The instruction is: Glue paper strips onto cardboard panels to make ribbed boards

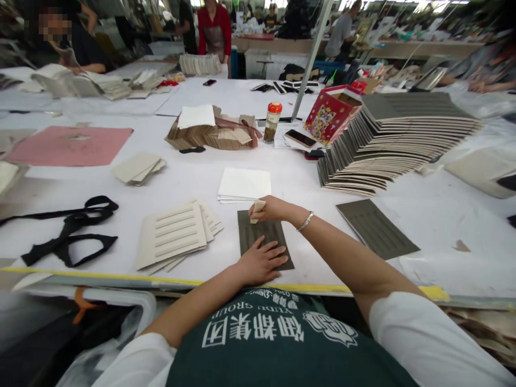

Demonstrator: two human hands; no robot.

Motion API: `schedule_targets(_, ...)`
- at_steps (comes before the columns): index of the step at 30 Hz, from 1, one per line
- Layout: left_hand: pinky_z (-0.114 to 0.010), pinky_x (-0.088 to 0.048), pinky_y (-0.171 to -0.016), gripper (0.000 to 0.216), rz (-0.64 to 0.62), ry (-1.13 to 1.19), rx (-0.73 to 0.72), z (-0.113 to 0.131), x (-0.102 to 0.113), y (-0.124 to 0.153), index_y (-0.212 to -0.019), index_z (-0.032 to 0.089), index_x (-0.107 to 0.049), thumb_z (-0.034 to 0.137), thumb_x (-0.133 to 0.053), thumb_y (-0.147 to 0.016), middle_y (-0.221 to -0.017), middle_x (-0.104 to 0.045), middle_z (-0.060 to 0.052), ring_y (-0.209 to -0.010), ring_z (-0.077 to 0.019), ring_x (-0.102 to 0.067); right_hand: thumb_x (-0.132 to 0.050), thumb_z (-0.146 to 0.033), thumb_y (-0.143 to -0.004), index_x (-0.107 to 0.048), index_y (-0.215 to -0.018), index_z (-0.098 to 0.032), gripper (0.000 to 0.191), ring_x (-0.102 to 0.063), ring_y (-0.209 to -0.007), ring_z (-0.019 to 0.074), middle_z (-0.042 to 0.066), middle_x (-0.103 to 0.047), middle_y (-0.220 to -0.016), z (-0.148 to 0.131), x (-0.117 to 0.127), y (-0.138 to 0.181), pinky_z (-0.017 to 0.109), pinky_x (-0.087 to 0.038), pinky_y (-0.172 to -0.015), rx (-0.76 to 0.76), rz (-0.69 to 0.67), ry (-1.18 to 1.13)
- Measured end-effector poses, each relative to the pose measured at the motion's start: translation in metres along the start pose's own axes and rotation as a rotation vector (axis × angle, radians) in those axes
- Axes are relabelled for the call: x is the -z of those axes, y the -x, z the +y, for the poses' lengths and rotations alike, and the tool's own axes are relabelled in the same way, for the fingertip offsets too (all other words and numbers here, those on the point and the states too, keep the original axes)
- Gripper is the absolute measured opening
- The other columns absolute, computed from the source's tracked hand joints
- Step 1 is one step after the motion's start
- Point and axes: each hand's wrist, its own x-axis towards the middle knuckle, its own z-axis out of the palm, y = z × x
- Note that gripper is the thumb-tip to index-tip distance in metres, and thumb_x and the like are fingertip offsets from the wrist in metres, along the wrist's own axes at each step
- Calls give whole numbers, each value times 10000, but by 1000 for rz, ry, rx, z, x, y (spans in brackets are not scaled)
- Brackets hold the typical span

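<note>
A dark grey slotted card lies on the white table right in front of me. My left hand rests flat on its near end, fingers spread. My right hand is closed at the card's far edge, pinching a small beige strip against it. Just beyond lies a small stack of white sheets. To the left sits a fanned pile of beige slotted cards. Another dark slotted card lies to the right.
A tall slanted stack of grey boards stands at the right, with a red printed box, a phone and a bottle behind. Black straps lie at the left, a pink sheet farther back. Other people work at far tables.
</note>
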Motion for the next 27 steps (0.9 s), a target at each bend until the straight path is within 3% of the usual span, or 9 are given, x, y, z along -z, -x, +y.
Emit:
schedule_targets(3, -466, -82, -1053, 433, 14, -5, 5, -1, 0, 0, -1257, 274, -400, 443, -339, -863, -1343, -393, -5, -1265, -214, -276, -565, -182, -675, -664, -764, -169, 134, -572, -653, 105, -13, -662, -727, -15, -6, -15, 192, -429, -614, 141, -86, 95)
schedule_targets(6, -466, -88, -1052, 433, 8, -10, 4, -2, 1, -1, -1255, 274, -404, 445, -345, -861, -1344, -392, -10, -1261, -218, -282, -575, -193, -681, -669, -766, -161, 131, -575, -689, 114, 1, -662, -760, -10, 4, -5, 201, -424, -644, 198, -97, 161)
schedule_targets(9, -460, -75, -1054, 432, -2, -7, 2, -3, 1, -2, -1257, 271, -402, 443, -337, -865, -1348, -386, -9, -1263, -213, -278, -569, -206, -693, -666, -803, -159, 154, -584, -704, 115, 14, -665, -799, 13, 26, 29, 203, -428, -650, 127, -35, 150)
schedule_targets(13, -465, -80, -1051, 434, -18, -12, -1, -4, 3, -4, -1255, 275, -399, 453, -329, -865, -1348, -386, -6, -1265, -207, -275, -560, -245, -704, -652, -789, -161, 151, -588, -611, 108, 2, -657, -691, 41, 41, 76, 190, -427, -573, -115, 137, 154)
schedule_targets(17, -432, -129, -1054, 441, -8, -22, 27, -5, 3, -7, -1257, 269, -396, 460, -296, -872, -1350, -383, 5, -1260, -183, -291, -474, -263, -770, -615, -807, -157, 180, -589, -521, 89, -9, -635, -605, 44, 25, 83, 167, -416, -530, -294, 417, 137)
schedule_targets(20, -433, -151, -1051, 484, 72, -82, 214, -6, -1, -9, -1268, 199, -391, 454, -309, -865, -1363, -360, -39, -1262, -204, -286, -420, -249, -801, -604, -808, -157, 206, -606, -561, 94, 4, -649, -631, 36, 9, 70, 168, -414, -576, -327, 541, 214)
schedule_targets(23, -481, -137, -1046, 557, 122, -145, 380, -6, -6, -11, -1271, 162, -390, 503, -347, -833, -1359, -362, -71, -1265, -246, -273, -387, -230, -811, -610, -774, -146, 241, -610, -588, 115, 22, -649, -601, 26, -4, 71, 185, -400, -592, -384, 506, 339)
schedule_targets(27, -518, -100, -1045, 581, 106, -150, 406, -5, -10, -14, -1285, 174, -367, 529, -338, -826, -1364, -356, -58, -1266, -247, -268, -391, -238, -803, -613, -777, -148, 241, -600, -553, 112, 4, -624, -514, 12, -26, 113, 178, -381, -544, -443, 358, 302)
